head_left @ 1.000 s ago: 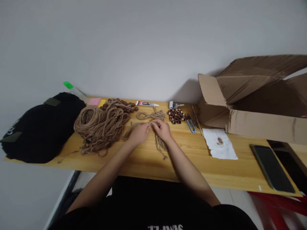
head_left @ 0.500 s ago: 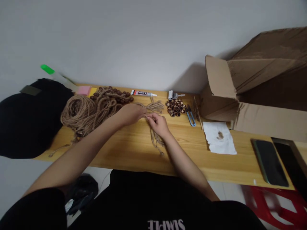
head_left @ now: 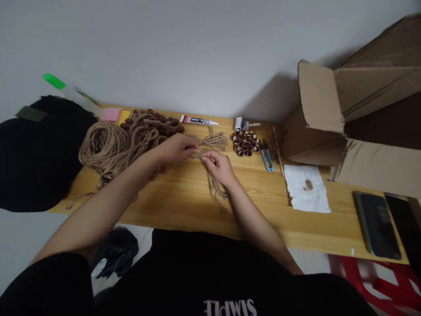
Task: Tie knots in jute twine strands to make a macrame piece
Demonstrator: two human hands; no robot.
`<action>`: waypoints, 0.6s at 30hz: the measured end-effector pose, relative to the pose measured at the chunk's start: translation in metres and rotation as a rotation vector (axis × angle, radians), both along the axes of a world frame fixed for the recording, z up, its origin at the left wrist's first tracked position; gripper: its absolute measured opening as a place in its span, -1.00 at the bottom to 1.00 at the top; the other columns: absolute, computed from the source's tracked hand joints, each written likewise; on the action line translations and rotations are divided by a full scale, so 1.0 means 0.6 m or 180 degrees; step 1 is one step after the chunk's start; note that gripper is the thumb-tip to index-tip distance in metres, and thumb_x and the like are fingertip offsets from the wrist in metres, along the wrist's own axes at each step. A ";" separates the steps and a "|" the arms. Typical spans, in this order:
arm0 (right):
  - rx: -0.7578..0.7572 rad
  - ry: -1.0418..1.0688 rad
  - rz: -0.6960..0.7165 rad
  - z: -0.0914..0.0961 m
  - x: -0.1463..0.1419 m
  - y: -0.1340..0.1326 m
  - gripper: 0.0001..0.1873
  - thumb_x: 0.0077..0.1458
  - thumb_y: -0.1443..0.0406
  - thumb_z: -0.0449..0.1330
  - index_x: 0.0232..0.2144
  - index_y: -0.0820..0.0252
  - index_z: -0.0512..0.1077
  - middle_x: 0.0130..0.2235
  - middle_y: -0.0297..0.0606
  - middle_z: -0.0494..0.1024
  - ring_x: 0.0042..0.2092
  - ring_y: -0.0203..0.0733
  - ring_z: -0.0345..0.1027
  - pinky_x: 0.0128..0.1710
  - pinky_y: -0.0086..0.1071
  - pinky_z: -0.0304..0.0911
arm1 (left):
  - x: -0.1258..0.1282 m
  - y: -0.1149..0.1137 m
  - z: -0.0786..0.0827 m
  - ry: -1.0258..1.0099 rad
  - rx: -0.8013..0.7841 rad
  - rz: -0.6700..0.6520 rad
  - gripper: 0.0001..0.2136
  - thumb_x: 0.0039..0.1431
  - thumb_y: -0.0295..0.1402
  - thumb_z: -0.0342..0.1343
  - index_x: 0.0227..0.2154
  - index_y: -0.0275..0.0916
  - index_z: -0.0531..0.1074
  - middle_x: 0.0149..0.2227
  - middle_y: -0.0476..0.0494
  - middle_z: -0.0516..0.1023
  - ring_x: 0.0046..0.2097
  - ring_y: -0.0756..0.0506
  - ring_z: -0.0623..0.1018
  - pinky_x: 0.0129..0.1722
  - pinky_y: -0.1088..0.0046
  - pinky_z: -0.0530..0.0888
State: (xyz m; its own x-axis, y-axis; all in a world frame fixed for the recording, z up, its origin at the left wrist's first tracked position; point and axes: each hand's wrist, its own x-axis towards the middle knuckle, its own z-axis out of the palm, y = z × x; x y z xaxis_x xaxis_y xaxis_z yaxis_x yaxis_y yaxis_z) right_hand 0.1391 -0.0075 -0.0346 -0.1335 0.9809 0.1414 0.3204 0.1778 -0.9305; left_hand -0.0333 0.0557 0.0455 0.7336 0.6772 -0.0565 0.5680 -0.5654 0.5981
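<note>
Pinching jute cords (head_left: 215, 193), left hand (head_left: 176, 148), right hand (head_left: 219, 166)

Both arms are stretched forward from the lower edge of the view. The left arm (head_left: 108, 197) is brought in from the lower left, its forearm angled up and to the right. The left hand (head_left: 176, 149) is held palm down, fingers curled and fingertips drawn together toward the right. The right arm (head_left: 253, 219) is raised from the lower middle. The right hand (head_left: 219, 164) is set just beside the left, knuckles up, thumb and forefinger pinched. The hands are held fingertip to fingertip, nearly touching
</note>
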 end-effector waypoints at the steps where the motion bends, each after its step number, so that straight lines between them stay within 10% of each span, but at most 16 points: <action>1: -0.0017 0.0075 0.0029 0.001 0.001 0.000 -0.75 0.04 0.22 0.10 -0.36 0.28 0.48 -0.58 -0.38 0.38 -0.53 -0.37 0.17 -0.48 -0.50 0.08 | -0.002 0.002 -0.004 -0.0112 -0.0107 0.0036 -0.74 0.09 -0.23 -0.02 -0.49 -0.31 0.44 -0.53 -0.01 0.44 -0.46 0.04 0.36 -0.43 0.58 0.24; 18: -0.1031 0.1698 0.0683 0.029 -0.004 -0.013 -0.67 -0.06 0.10 0.21 -0.37 0.26 0.34 -0.73 -0.57 0.21 -0.71 -0.49 -0.03 -0.69 -0.53 -0.13 | -0.003 -0.030 -0.040 -0.1187 -0.1493 0.1118 -0.74 -0.13 -0.19 0.19 -0.54 -0.33 0.45 -0.62 0.03 0.39 -0.56 0.09 0.31 -0.55 0.60 0.21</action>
